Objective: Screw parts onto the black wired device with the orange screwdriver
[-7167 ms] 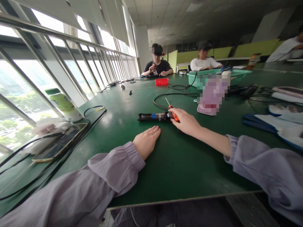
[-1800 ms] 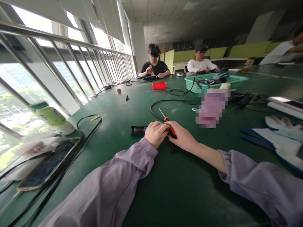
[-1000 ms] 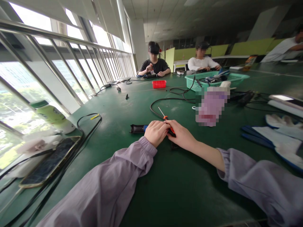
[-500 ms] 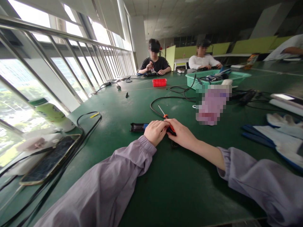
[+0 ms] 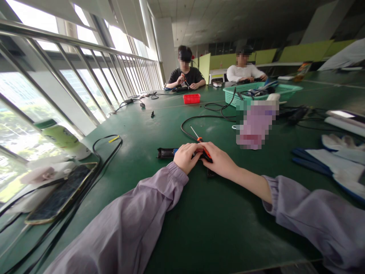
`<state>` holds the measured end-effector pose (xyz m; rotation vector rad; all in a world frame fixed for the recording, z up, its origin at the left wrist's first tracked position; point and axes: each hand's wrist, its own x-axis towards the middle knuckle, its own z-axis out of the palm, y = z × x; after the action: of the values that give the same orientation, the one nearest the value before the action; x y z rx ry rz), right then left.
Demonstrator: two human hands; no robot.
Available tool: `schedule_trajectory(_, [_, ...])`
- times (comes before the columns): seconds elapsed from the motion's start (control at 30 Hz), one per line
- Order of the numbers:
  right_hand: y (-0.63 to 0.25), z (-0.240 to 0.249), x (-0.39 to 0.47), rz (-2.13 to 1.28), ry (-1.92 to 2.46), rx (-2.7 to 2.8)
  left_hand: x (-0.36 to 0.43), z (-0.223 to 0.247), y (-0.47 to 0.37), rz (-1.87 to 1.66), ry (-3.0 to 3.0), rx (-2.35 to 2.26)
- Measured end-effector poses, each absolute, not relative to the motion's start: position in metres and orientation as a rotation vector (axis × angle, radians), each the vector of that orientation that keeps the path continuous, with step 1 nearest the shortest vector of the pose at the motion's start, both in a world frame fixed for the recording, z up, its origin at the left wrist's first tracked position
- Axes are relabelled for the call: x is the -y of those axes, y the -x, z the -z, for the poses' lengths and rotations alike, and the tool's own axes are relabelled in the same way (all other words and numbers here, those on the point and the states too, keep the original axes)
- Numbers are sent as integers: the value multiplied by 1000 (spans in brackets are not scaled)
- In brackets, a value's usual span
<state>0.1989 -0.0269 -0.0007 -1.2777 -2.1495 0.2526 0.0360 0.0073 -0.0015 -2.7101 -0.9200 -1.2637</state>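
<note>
My left hand (image 5: pixel 186 156) is closed around a black cylindrical tool (image 5: pixel 165 153) with a blue band, lying across the green table. In my right hand (image 5: pixel 219 159) is a screwdriver (image 5: pixel 205 153) with an orange and black handle. Its thin metal shaft points away from me, up and to the left. The fingers of both hands meet over the middle of the black tool, so what they touch there is hidden. Below my right palm a small black part (image 5: pixel 211 173) shows. A dark cable (image 5: pixel 185 123) curves behind the hands.
A patterned purple item (image 5: pixel 255 127), partly blurred out, lies before a green basket (image 5: pixel 230 98) of tools. Gloves (image 5: pixel 336 163) lie right; a phone (image 5: pixel 61 194), straps and a bottle (image 5: pixel 62 139) left. Beyond are a red tray (image 5: pixel 191 99) and people working.
Both hands stay almost in place, with a slight shift of the fingers. A little more of the small black part shows below my right hand.
</note>
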Motion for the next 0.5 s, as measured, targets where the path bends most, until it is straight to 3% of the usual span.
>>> schedule_trajectory(0.5, [-198, 1, 27, -251, 1260, 2127, -7, 1, -36, 1097, 2635, 855])
